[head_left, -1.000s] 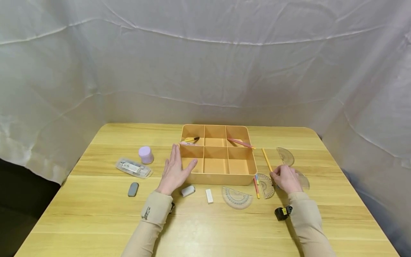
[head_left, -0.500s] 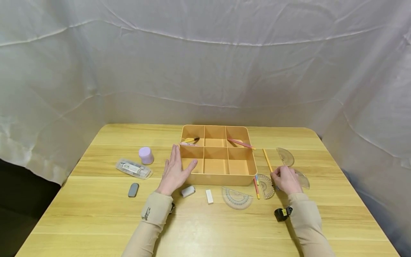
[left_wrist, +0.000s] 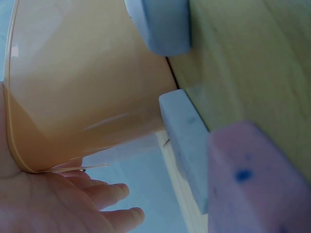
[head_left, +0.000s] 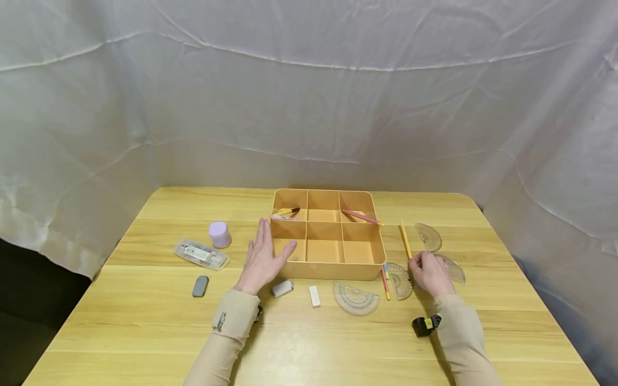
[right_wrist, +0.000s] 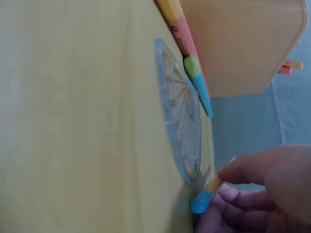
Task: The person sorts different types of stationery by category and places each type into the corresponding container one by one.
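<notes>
Here, my right hand pinches a yellow pen between thumb and fingers, low over the right part of the bench; the pen slants away from me, its blue end showing below my grip. I cannot tell whether that end touches the wood. My left hand grasps nothing: its fingers lie straight against the left wall of the orange box, and its thumb reaches out over the near left compartment. The box has six compartments; a yellow-and-black pen and a pale pink pen lie at the back left one, while a pink pencil slants across the back right one and pokes past the right wall. Just beside that wall, on the bench, lie a pink-and-yellow pen and a green-and-blue pen, with a small protractor next to them. Another clear protractor lies in front of the box, near a white eraser and a whitish block. Farther left are a grey eraser, a clear case and a lavender pot.
</notes>
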The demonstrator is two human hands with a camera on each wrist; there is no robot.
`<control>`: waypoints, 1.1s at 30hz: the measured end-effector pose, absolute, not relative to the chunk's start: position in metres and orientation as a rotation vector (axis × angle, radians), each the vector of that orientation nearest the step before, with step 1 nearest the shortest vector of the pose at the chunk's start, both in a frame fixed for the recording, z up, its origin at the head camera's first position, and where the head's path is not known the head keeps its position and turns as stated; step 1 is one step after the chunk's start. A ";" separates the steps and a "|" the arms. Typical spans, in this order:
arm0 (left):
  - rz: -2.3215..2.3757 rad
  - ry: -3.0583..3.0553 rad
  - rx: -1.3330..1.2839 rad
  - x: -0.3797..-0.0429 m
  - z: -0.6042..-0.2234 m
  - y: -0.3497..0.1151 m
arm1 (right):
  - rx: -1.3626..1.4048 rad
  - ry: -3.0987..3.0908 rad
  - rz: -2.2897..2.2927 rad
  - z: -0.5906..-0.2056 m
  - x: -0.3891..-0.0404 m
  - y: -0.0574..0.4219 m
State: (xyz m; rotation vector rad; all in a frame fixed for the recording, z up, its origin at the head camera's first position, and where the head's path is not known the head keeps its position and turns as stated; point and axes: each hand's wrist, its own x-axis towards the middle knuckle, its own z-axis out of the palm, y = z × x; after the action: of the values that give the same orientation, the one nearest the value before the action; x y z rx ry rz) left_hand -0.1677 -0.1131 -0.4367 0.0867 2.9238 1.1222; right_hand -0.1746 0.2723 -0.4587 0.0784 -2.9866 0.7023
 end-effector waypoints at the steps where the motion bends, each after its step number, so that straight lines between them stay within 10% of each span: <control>1: 1.119 2.926 0.087 -0.168 -0.437 -0.113 | 0.078 -2.981 0.706 -0.459 -0.175 0.273; 33: 1.125 2.917 0.074 -0.167 -0.435 -0.112 | 0.028 -2.755 0.926 -0.453 -0.175 0.265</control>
State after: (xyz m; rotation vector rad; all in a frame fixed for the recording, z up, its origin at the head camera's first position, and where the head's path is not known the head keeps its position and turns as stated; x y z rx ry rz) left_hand -0.1669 -0.1121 -0.4349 0.0736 2.9167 1.1251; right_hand -0.1749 0.2652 -0.4526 0.0277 -2.7555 0.9257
